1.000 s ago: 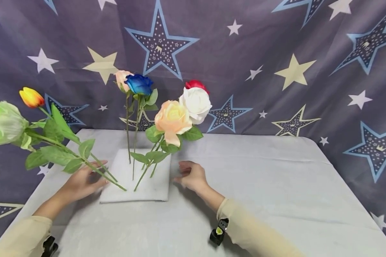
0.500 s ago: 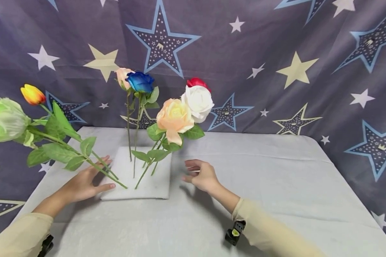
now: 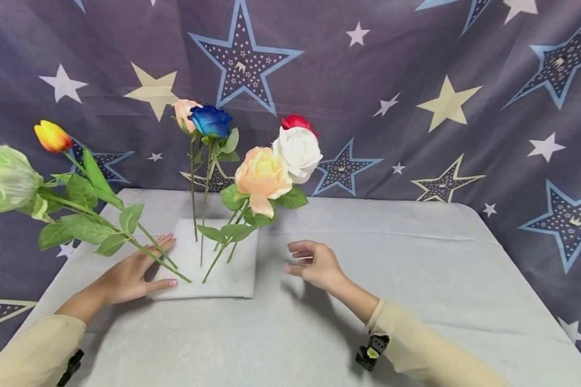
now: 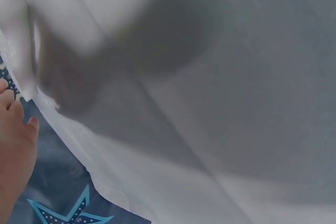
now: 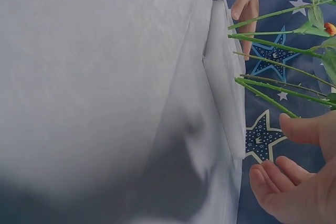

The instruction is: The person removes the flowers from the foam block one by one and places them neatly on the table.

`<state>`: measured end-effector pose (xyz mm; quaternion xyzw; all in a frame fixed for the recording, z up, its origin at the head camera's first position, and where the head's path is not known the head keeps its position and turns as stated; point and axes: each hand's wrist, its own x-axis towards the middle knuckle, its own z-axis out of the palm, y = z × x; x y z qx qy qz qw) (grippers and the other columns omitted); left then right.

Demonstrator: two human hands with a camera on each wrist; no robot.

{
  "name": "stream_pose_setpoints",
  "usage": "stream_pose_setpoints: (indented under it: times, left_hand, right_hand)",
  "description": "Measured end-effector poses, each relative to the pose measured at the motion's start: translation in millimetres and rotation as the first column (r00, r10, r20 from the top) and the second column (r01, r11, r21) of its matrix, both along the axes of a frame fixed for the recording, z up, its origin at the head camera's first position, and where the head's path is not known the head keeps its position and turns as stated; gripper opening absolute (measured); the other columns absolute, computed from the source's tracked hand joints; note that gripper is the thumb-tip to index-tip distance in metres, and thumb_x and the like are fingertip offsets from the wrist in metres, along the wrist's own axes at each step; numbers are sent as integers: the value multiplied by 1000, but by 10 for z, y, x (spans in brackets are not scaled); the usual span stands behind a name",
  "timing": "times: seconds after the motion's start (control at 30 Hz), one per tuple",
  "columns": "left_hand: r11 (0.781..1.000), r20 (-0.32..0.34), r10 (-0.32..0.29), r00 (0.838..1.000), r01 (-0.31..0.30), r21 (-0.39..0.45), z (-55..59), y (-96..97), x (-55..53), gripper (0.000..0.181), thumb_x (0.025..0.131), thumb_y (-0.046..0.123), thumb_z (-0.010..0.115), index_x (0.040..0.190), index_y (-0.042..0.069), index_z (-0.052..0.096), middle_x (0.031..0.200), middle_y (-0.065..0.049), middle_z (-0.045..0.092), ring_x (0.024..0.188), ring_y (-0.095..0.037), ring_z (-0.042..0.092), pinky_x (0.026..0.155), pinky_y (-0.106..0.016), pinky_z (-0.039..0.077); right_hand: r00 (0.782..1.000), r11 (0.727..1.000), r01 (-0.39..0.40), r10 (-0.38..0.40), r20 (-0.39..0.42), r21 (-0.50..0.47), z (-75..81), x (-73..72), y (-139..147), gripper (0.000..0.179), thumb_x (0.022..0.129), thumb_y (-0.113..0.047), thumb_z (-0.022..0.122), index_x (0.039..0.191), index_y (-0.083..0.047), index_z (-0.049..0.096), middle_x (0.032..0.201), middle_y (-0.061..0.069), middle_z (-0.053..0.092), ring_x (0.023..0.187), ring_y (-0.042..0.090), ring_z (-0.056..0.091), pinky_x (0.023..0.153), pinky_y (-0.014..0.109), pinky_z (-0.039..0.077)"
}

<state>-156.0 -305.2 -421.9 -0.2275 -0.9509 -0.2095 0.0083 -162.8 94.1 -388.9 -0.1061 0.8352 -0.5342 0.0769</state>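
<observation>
A white foam block lies on the table with several artificial flowers stuck upright or slanting in it. My left hand rests on the block's left side, thumb and fingers extended, beneath the leaning stems of a pale green flower and an orange-yellow tulip. A blue rose and a pink rose stand at the back. Toward the right lean a peach rose, a white rose and a red flower. My right hand hovers right of the block, fingers loosely bent, holding nothing.
A pale grey cloth covers the table. Behind it hangs a dark curtain printed with stars. The green flower and tulip jut out past the table's left edge. Each wrist carries a small black camera.
My right hand has moved away from the block to the right. My left hand has slid slightly forward and right, its fingers straightening onto the block. The tulip's head has shifted slightly right and up.
</observation>
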Motion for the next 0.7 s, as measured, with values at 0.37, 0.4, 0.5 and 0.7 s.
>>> stream_pose_setpoints:
  times: [0.37, 0.4, 0.5, 0.7]
  left_hand:
    - [999, -31, -38, 999, 37, -23, -47, -2, -25, 89, 83, 43, 72, 150, 4, 30, 154, -26, 30, 142, -45, 30, 122, -49, 18]
    - [999, -35, -39, 999, 38, -26, -54, 2, -26, 89, 83, 44, 71, 150, 4, 30, 154, -26, 31, 141, -44, 30, 124, -43, 16]
    - [998, -52, -58, 997, 56, -41, -69, 22, -27, 87, 84, 44, 70, 150, 3, 31, 153, -26, 32, 140, -45, 32, 123, -19, 3]
    - [995, -71, -77, 995, 72, -70, -85, 51, -30, 87, 85, 46, 69, 149, 1, 31, 153, -27, 32, 139, -47, 32, 107, 2, -10]
  right_hand:
    - [999, 999, -42, 42, -17, 21, 36, -16, 13, 41, 77, -6, 77, 116, 3, 65, 120, 22, 67, 110, 33, 66, 96, 39, 55]
    - [999, 999, -49, 49, -18, 24, 53, -20, 7, 41, 77, -6, 77, 116, 2, 65, 120, 22, 67, 111, 33, 65, 97, 39, 55]
    - [997, 997, -67, 67, -26, 27, 105, -35, -14, 42, 77, -7, 77, 116, 2, 65, 120, 21, 67, 112, 34, 65, 97, 39, 55]
    - [994, 994, -105, 104, -31, -14, 204, -40, -54, 42, 78, -7, 76, 117, 4, 65, 119, 21, 68, 113, 37, 64, 99, 41, 54]
